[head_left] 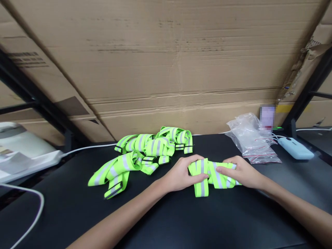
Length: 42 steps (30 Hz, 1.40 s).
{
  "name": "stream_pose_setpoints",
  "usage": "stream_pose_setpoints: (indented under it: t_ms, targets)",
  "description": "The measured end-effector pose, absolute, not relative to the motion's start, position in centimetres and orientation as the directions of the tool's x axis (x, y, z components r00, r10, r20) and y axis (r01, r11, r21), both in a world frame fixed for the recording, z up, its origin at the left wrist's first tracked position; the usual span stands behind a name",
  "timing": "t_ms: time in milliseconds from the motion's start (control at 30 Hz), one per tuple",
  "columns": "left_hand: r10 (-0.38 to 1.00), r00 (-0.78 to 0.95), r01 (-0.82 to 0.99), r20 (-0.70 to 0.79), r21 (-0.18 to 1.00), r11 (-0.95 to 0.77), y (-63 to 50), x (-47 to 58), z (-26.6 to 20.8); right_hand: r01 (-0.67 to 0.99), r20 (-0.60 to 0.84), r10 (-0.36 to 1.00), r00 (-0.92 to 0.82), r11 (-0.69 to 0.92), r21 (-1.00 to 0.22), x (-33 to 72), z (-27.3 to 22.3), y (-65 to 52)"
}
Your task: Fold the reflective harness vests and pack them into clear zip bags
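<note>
Head camera view: your left hand [183, 173] and right hand [242, 171] grip a folded lime-yellow strap [219, 180] with silver stripes, just right of center over a black tabletop [155, 223]. Your left thumb and fingers are closed on its left part, where one flat end points down toward you; your right thumb presses across the top of the right part, its fingers curled behind. Whether the bundle touches the table, you cannot tell from this angle. To the left of your hands lies a loose heap of matching straps [158, 147], some with black buckles [114, 189] showing. Beyond your right hand rest clear plastic bags [249, 138] with red seal lines, near a pale blue device [297, 148] with a white cable. A blurred upright item [267, 117] stands behind the bags, before a wall of brown cardboard [168, 62].
</note>
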<state>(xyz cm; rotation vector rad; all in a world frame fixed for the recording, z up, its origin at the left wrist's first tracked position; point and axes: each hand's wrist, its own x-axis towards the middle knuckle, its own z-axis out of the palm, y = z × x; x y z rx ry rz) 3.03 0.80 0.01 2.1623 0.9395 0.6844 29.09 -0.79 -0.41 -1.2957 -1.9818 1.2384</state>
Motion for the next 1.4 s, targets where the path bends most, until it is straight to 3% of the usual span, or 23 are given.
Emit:
stream_pose_setpoints:
  t_ms: [200,367,500,600,833,1033,1267,1400]
  targets:
    - [0.75,0.583,0.477,0.313,0.615,-0.628,1.0,3.0,-0.8,0.686,0.258,0.876,-0.407,0.48,-0.547,29.2,-0.2,-1.2]
    - [0.734,0.535,0.451,0.417,0.594,-0.666,0.9,3.3,-1.2,0.653,0.513,0.692,-0.507,0.697,-0.295,29.6,-1.0,-0.6]
    - [0.632,0.579,0.418,0.515,0.478,-0.773,0.5,3.6,-1.6,0.587,0.563,0.524,-0.639,0.805,-0.083,30.1,-1.5,-0.5]
    - [0.556,0.628,0.398,0.545,0.389,-0.831,0.6,3.3,-1.6,0.575,0.553,0.508,-0.66,0.816,-0.061,30.4,-1.2,-1.0]
    - [0.567,0.75,0.361,0.341,0.507,-0.783,1.1,1.5,-0.4,0.569,0.482,0.552,-0.68,0.813,-0.128,30.5,-1.2,-1.2]
    - [0.573,0.75,0.364,0.331,0.517,-0.775,1.2,1.5,-0.6,0.599,0.443,0.596,-0.67,0.786,-0.151,30.3,-1.5,-1.2]
    - [0.5,0.735,0.373,0.458,0.342,-0.862,1.5,1.9,-1.5,0.635,0.382,0.584,-0.717,0.772,0.011,29.6,-1.9,-1.6]
    - [0.462,0.771,0.384,0.439,0.258,-0.887,1.5,1.8,-1.7,0.648,0.343,0.588,-0.733,0.757,0.088,28.7,-1.5,-1.9]
